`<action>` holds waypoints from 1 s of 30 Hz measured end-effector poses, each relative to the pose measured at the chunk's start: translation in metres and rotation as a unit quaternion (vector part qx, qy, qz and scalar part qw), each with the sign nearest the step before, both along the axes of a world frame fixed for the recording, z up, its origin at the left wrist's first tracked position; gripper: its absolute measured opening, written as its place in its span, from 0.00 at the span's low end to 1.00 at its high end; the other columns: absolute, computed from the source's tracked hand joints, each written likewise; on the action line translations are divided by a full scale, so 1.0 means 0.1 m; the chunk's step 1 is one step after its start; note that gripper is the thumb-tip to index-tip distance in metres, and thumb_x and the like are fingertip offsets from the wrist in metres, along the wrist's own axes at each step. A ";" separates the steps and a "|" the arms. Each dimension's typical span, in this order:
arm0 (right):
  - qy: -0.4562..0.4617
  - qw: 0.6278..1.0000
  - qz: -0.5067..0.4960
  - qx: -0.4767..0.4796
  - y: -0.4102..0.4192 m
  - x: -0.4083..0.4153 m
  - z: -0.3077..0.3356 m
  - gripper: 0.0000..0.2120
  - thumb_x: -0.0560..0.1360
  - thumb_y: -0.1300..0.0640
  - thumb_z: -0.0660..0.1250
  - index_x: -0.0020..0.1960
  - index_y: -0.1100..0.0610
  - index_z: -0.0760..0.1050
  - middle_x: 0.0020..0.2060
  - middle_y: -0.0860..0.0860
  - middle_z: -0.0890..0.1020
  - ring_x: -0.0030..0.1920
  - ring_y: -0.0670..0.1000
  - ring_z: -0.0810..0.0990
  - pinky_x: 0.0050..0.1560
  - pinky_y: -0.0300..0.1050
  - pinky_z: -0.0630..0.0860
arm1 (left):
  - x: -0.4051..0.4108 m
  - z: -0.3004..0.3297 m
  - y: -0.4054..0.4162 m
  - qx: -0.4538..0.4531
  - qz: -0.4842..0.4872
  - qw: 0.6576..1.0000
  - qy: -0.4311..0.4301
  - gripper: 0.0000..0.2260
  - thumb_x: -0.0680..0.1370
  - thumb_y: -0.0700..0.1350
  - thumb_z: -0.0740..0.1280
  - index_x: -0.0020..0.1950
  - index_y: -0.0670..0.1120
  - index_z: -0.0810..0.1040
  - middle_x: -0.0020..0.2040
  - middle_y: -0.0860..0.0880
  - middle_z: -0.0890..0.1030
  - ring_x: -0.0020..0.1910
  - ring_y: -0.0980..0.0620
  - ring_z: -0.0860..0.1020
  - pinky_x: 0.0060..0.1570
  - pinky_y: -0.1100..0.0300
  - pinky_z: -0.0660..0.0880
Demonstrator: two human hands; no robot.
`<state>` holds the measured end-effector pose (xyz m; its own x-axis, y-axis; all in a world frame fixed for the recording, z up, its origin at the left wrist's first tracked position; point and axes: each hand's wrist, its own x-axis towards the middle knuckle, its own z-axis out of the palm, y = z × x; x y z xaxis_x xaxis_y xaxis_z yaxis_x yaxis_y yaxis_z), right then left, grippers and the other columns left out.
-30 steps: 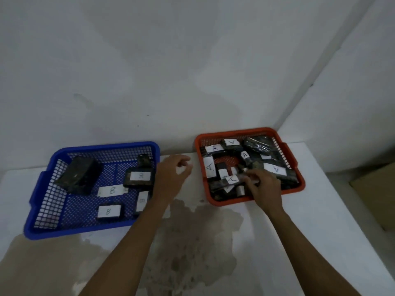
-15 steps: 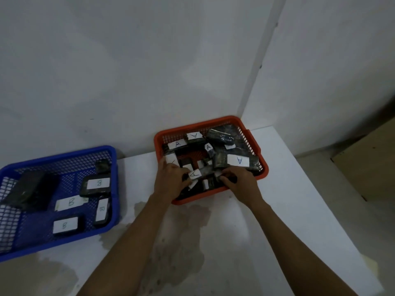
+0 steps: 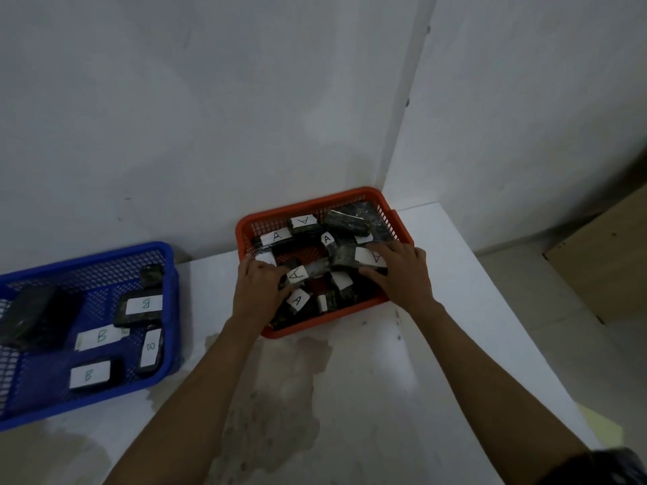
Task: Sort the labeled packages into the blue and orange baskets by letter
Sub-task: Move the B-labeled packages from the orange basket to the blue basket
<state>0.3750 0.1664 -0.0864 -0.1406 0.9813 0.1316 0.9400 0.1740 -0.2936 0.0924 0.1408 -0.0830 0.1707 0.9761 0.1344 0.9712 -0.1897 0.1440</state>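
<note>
**Both hands in the orange basket, sorting nearly done**

No package lies loose on the surface; every one in view sits in a basket. The blue basket, well off to the left of the left hand, holds packages marked B, plus a dark one whose label does not show. The orange basket is crowded with packages marked A, piled and overlapping. As far as the labels can be read, the letters match the baskets, so the sorting looks close to finished. What seems left is checking or settling the heap in the orange basket; some labels there are turned away or hidden, so a stray cannot be ruled out.

Both arms reach forward from the near edge, forearms converging on the orange basket. The left hand lies palm down over the basket's near-left part, fingers curled onto a package just ahead of it; whether it grips or only presses, I cannot tell. The right hand rests palm down on the near-right part, fingers spread loosely across a labelled package at its fingertips, thumb tucked toward the centre. It does not clearly pinch anything. Between the two hands lie two more A packages, labels up.
</note>
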 end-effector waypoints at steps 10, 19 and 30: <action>0.074 0.995 -0.039 0.046 -0.04 -0.05 -0.16 0.26 0.74 0.37 0.65 0.67 0.49 0.73 0.62 0.51 0.78 0.64 0.54 0.73 0.67 0.49 0.62 | 0.19 -0.08 0.04 -0.092 -0.127 0.976 -0.153 0.17 0.75 0.54 0.69 0.61 0.50 0.79 0.55 0.49 0.82 0.53 0.48 0.75 0.54 0.51 0.72; 0.089 0.995 -0.012 0.032 -0.03 0.07 -0.17 0.25 0.75 0.42 0.67 0.69 0.50 0.72 0.64 0.51 0.77 0.65 0.53 0.71 0.66 0.46 0.59 | 0.30 -0.34 0.21 -0.256 -0.112 0.953 -0.116 0.23 0.73 0.61 0.68 0.67 0.58 0.74 0.54 0.45 0.78 0.61 0.44 0.67 0.65 0.47 0.61; 0.087 0.996 -0.011 0.031 -0.04 0.06 -0.17 0.26 0.75 0.42 0.67 0.70 0.50 0.71 0.64 0.51 0.76 0.66 0.53 0.71 0.68 0.48 0.58 | 0.17 -0.21 0.35 -0.318 -0.227 0.921 -0.003 0.26 0.75 0.55 0.69 0.71 0.61 0.65 0.64 0.53 0.73 0.60 0.48 0.68 0.62 0.49 0.62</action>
<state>0.3809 0.1628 -0.1032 -0.0888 0.9732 0.2120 0.8798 0.1765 -0.4414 0.1099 0.1763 -0.1035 0.5813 0.6864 -0.4370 0.8117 -0.4512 0.3709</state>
